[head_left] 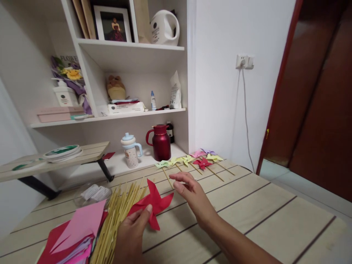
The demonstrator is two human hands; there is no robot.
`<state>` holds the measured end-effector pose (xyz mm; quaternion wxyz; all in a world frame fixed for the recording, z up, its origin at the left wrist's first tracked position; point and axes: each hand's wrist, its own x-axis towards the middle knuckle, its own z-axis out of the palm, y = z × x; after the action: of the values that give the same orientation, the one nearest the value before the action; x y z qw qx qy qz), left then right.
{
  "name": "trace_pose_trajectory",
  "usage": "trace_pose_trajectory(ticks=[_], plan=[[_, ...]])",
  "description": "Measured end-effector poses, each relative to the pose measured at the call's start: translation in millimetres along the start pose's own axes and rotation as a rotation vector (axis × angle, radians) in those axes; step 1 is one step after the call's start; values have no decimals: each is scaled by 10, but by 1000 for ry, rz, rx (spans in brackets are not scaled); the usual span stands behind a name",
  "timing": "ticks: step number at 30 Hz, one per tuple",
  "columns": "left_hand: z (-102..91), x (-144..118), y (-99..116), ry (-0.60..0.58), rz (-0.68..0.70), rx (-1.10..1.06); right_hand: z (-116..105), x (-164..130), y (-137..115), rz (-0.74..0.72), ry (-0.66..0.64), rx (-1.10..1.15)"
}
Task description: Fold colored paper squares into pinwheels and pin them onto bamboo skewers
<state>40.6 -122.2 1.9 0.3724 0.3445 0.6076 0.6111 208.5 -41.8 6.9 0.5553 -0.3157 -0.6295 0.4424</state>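
Red pinwheel (pixel 153 206) pinched in left hand (pixel 132 234); right hand (pixel 192 194) open, empty; skewers (pixel 115 220) beside.

I see a pale plank tabletop (pixel 275 216) against a white wall (pixel 220 91) with a socket (pixel 244 61) and a hanging cable (pixel 245 117). White shelves (pixel 132 47) fill the corner to my left; a dark red door (pixel 324 110) stands on my right above a light floor (pixel 308 187).

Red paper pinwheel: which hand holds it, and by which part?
The left hand pinches the red paper pinwheel at its lower-left blade; the right hand holds nothing.
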Motion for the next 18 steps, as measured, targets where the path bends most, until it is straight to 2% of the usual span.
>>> trace_pose_trajectory(ticks=[3, 7, 18], plan=[[30, 31, -60, 33, -55, 0, -2, -33, -54, 54, -120, 79], [90, -17, -72, 16, -75, 15, 10, -71, -134, 163, -229, 131], [225, -60, -129, 79, 46, -43, 23, -83, -98, 205, -249, 113]])
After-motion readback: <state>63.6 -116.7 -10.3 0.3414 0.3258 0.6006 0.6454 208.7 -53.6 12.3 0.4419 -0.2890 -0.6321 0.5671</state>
